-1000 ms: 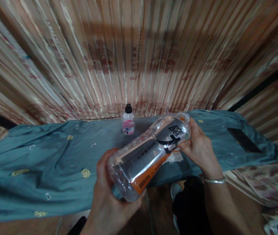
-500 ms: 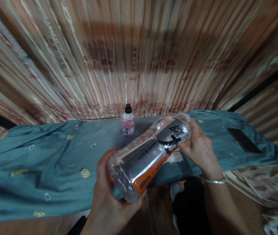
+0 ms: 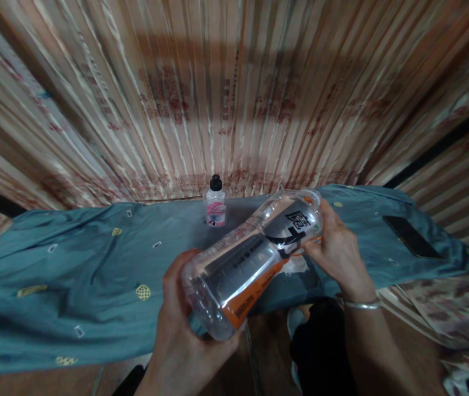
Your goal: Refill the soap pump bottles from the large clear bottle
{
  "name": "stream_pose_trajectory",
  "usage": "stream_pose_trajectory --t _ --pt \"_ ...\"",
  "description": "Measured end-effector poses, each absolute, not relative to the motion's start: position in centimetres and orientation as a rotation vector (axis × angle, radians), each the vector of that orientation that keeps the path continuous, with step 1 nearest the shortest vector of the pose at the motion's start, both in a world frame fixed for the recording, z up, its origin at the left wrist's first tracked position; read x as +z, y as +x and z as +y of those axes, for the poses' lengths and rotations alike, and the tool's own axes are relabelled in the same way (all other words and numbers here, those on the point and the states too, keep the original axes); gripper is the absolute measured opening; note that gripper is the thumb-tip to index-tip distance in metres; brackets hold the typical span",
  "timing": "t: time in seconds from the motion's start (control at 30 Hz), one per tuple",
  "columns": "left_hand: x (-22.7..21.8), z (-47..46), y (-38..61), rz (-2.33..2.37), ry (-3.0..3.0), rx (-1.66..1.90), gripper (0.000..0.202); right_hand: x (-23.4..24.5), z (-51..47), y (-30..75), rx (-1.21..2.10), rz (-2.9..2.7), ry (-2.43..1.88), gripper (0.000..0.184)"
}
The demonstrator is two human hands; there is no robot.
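A large clear plastic drink bottle (image 3: 255,258) with a silver, black and orange label lies slantwise in the air, held between both hands. Its base end sits in my left hand (image 3: 189,330), which wraps round it with the thumb beneath. My right hand (image 3: 337,247) grips the neck end, higher and farther right; the fingers behind the bottle are partly hidden. Just beyond the bottle, a small clear bottle (image 3: 216,209) with a black cap and pink label stands upright on the cloth. A whitish scrap (image 3: 294,266) shows below the large bottle, partly covered by it.
A teal cloth with yellow and white prints (image 3: 106,275) covers the narrow table. On its right side lies a dark phone (image 3: 412,236). Pleated patterned curtains (image 3: 226,110) hang right behind the table. Tiled floor and a shoe (image 3: 296,322) appear under the front edge.
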State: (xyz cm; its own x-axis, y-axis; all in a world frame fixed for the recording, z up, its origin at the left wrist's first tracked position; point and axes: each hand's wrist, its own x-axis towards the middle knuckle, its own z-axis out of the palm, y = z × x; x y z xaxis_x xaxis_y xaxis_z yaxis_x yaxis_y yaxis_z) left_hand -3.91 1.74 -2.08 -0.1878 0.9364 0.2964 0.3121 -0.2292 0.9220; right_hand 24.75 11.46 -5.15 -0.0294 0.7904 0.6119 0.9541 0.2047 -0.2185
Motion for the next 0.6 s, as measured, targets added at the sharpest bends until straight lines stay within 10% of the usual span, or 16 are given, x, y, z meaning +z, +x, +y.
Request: stream_pose_trajectory --t 0.6 --pt "-1.56 1.61 -3.62 1.496 1.482 1.425 0.078 -5.06 11.44 24.74 -0.331 -1.854 -1.638 0.080"
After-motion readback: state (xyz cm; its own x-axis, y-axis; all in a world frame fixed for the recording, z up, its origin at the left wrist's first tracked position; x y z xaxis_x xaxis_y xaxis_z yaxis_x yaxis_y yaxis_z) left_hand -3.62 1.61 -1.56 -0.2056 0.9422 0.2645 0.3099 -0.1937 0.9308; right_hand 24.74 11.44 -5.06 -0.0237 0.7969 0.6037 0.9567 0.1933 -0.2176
